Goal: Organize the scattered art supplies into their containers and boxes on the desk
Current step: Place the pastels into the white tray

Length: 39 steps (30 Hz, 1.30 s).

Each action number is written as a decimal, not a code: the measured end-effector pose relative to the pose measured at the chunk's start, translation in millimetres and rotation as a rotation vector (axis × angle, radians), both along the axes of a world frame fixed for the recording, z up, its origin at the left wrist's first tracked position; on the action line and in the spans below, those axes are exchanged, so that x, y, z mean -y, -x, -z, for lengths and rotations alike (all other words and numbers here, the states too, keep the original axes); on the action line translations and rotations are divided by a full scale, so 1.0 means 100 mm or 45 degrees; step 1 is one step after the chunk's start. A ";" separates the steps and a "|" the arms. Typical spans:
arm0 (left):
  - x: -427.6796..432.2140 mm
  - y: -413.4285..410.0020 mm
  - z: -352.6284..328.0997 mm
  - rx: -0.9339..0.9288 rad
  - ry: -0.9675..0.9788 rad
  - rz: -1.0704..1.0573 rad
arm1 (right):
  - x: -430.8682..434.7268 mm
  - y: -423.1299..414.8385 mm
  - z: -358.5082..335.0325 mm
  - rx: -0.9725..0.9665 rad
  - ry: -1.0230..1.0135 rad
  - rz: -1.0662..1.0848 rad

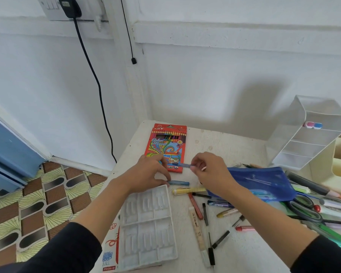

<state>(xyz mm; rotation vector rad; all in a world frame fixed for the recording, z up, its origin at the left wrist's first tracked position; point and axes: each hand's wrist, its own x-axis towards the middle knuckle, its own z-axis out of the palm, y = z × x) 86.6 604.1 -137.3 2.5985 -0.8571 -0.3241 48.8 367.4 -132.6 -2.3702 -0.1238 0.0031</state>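
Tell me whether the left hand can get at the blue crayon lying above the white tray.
Probably yes: the left hand has its fingertips right at one end of the blue crayon, and nothing covers it.

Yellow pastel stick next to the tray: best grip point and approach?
Pinch the yellow pastel stick at its left half, from above, across its width. It lies flat; the right end is crowded by a black pen and the blue pouch.

pencil box (166,146) 1 | tray (146,227) 1 | pouch (264,180) 1 | scissors (303,209) 1 | blue crayons (178,183) (184,165) 2 | hands (148,172) (211,170) 2
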 end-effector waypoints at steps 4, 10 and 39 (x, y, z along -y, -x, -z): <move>0.06 -0.05 0.01 -0.017 -0.039 0.025 | 0.08 0.11 -0.06 -0.098 -0.341 0.211; 0.06 -0.07 -0.17 -0.084 0.094 0.019 | 0.05 0.25 -0.04 -0.168 -0.640 0.289; -0.61 1.25 0.13 0.242 0.505 -1.039 | -1.19 0.67 0.29 0.519 0.108 -0.655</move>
